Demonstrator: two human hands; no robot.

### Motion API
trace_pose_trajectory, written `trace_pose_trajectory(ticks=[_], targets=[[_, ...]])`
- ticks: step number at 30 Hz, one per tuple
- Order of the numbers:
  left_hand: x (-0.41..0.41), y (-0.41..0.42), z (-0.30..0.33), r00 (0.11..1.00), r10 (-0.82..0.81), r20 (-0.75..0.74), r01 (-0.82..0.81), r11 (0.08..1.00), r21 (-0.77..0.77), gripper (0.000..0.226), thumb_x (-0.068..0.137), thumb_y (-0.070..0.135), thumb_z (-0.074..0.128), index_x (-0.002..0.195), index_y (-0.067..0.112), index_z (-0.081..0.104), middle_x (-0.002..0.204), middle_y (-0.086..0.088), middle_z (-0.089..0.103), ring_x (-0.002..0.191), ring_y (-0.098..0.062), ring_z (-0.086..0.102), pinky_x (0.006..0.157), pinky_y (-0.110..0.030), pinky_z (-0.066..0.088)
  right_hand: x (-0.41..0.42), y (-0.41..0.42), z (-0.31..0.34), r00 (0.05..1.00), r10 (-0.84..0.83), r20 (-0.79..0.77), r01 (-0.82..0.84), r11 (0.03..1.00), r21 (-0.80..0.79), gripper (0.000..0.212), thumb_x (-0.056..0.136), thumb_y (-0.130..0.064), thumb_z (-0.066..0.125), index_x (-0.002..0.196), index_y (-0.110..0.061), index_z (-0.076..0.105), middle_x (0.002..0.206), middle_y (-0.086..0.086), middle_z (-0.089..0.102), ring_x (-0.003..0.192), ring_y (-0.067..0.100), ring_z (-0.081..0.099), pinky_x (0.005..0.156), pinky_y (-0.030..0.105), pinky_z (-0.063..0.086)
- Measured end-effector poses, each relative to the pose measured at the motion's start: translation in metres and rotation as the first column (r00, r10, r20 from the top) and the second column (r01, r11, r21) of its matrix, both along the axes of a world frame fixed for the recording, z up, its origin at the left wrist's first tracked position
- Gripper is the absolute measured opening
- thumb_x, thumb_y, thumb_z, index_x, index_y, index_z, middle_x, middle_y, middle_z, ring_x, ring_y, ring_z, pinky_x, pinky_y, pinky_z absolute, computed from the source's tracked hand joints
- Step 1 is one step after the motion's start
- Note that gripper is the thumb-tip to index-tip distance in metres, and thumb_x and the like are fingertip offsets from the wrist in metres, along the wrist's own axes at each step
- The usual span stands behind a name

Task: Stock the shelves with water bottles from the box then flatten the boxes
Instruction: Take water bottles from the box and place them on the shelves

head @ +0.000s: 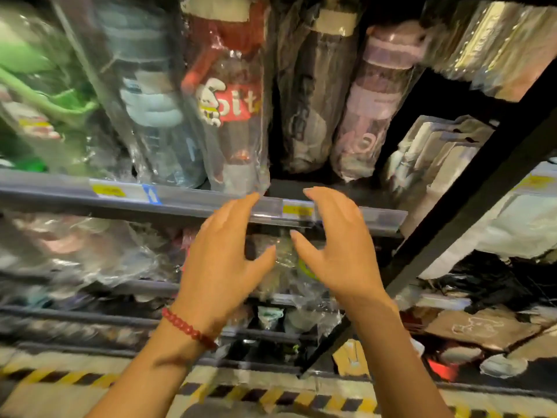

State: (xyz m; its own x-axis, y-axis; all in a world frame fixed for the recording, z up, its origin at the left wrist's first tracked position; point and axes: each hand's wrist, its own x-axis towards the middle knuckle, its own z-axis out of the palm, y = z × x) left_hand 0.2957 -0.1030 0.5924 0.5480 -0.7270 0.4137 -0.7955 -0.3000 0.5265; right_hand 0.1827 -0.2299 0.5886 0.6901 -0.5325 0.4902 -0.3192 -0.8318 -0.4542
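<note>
Both hands are raised side by side in front of the shelving, fingers spread and loosely bent, holding nothing. The left hand [224, 254], with a red bead bracelet [188, 328] on its wrist, has its fingertips at the grey plastic price rail [187, 200] along the front edge of the upper shelf. The right hand [337, 245] is just beside it, its fingertips also level with that rail, next to a yellow price label [297, 211]. Between the two hands, on the shelf below, a clear plastic-wrapped item [283, 254] shows through the gap; what it is cannot be told.

On the upper shelf, wrapped water bottles stand in a row. Directly above the left hand is a clear bottle with a red lid and red cartoon label [233, 113]; left of it a clear bottle with a pale blue-grey strap [153, 110], then a green-strapped bottle [39, 95]. Above the right hand there is a dark gap on the shelf, with a dark grey bottle [307, 116] and a pale purple-lidded bottle [370, 104] standing behind it.

A black metal shelf upright [470, 206] runs diagonally to the right of the hands. Beyond it lie white packaged goods [437, 158] and brown cardboard boxes [482, 327] low on the floor. Yellow-and-black hazard tape [271, 396] marks the floor by the shelving base.
</note>
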Motion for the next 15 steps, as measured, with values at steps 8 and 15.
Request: trace_pose_trajectory(ticks=[8, 15], targets=[[0.025, 0.156, -0.095, 0.916, 0.398, 0.044, -0.391, 0.865, 0.313, 0.069, 0.069, 0.023, 0.079, 0.130, 0.010, 0.050, 0.124, -0.011, 0.058, 0.113, -0.032, 0.055, 0.093, -0.044, 0.047, 0.043, 0.106, -0.082, 0.907, 0.335, -0.256, -0.372, 0.922, -0.111, 0.047, 0.072, -0.022, 0.068, 0.117, -0.013, 0.058, 0.120, 0.009, 0.062, 0.112, 0.033, 0.059, 0.089, 0.044, 0.053], [0.023, 0.309, -0.136, 0.682, 0.731, -0.015, -0.641, 0.607, 0.470, 0.068, 0.067, 0.025, 0.079, 0.127, 0.008, 0.053, 0.122, -0.013, 0.059, 0.105, -0.036, 0.058, 0.080, -0.046, 0.052, 0.102, 0.204, -0.109, 0.722, 0.536, -0.437, -0.608, 0.793, -0.032, 0.048, 0.062, -0.016, 0.082, 0.107, -0.014, 0.063, 0.114, 0.006, 0.064, 0.106, 0.029, 0.062, 0.080, 0.041, 0.057]])
